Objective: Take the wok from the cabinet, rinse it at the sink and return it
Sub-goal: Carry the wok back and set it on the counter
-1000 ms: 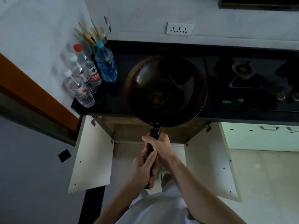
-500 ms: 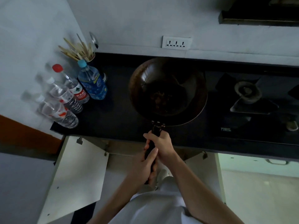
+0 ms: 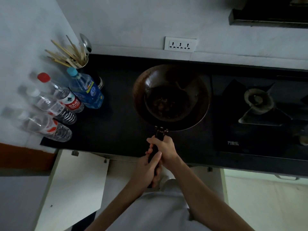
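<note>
Head view: wok [image 3: 171, 97] bowl lies twelve o'clock of my right grip [image 3: 164, 150], left grip [image 3: 147, 170] behind at six, both clenching its handle [image 3: 161, 134].

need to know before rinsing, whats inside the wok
The wok shows only dark brownish patches on its bottom, too dim to identify. No utensil is visible. Its bowl covers the countertop beneath.

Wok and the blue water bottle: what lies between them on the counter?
Nothing lies there. In the head view, only a bare stretch of black countertop separates the wok from the blue water bottle.
</note>
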`<action>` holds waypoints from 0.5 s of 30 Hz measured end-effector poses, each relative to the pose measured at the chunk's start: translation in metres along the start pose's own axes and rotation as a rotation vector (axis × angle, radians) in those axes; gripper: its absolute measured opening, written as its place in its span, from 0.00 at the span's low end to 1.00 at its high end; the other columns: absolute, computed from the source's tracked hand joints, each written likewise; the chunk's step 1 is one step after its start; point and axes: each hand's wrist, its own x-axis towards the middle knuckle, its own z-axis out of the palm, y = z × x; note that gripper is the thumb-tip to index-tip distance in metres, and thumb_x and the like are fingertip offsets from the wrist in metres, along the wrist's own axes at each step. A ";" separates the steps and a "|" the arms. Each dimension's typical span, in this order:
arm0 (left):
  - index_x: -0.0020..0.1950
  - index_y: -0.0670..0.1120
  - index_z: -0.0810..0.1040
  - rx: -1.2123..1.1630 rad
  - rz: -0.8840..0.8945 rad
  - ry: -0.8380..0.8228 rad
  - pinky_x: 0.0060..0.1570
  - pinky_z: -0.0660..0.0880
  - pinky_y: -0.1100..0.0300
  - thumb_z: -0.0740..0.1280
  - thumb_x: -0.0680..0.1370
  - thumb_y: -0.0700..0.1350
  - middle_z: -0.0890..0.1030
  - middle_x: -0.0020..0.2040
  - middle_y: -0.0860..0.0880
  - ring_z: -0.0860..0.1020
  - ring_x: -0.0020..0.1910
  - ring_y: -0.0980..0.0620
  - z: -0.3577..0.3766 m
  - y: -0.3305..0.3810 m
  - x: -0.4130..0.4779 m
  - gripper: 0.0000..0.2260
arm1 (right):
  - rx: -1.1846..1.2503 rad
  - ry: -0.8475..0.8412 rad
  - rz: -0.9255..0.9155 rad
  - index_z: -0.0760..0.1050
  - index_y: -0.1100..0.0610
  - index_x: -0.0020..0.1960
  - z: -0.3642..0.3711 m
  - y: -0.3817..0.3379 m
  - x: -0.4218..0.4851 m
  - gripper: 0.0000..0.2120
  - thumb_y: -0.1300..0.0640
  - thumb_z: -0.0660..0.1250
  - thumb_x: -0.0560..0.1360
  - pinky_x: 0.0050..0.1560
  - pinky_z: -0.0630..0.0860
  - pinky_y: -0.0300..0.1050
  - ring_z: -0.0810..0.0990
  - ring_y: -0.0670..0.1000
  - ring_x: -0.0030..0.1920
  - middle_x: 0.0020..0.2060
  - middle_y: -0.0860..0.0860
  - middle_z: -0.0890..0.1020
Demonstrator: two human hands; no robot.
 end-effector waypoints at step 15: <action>0.40 0.42 0.74 0.028 -0.062 -0.074 0.23 0.67 0.62 0.60 0.82 0.52 0.72 0.27 0.48 0.68 0.22 0.54 -0.014 0.003 0.033 0.16 | 0.039 0.042 0.068 0.75 0.60 0.39 0.001 -0.009 0.021 0.08 0.66 0.70 0.76 0.39 0.81 0.51 0.78 0.51 0.30 0.30 0.54 0.78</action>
